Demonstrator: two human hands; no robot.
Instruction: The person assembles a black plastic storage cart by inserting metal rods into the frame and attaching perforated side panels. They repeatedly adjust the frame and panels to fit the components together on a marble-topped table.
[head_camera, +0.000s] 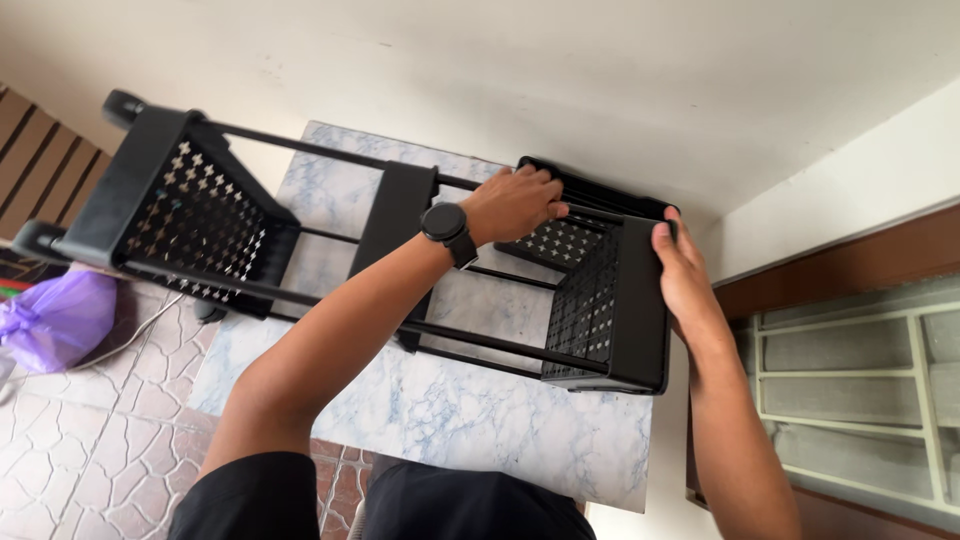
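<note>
We find a black tiered cart (400, 250) lying on its side across a small table (480, 420) whose top has a white-and-blue marble pattern. The cart's thin rods run lengthwise between perforated baskets; the wheeled end (125, 105) overhangs the table's left edge.

Our left hand (515, 205), a dark watch (447, 228) on its wrist, rests on the rim of the far basket (590, 290) with fingers curled over the edge — a closed grasp on the basket. Our right hand (685, 275) lies flat against the basket's outer side wall, fingers together and extended, thumb hooked at the top corner; it presses rather than clamps.

The table stands against a plain cream wall (600, 80). Below left is paved flooring of pale irregular stones (90, 450) — a purple plastic bag (55, 320) lies there. At right we note a white louvred window frame (860, 400).
</note>
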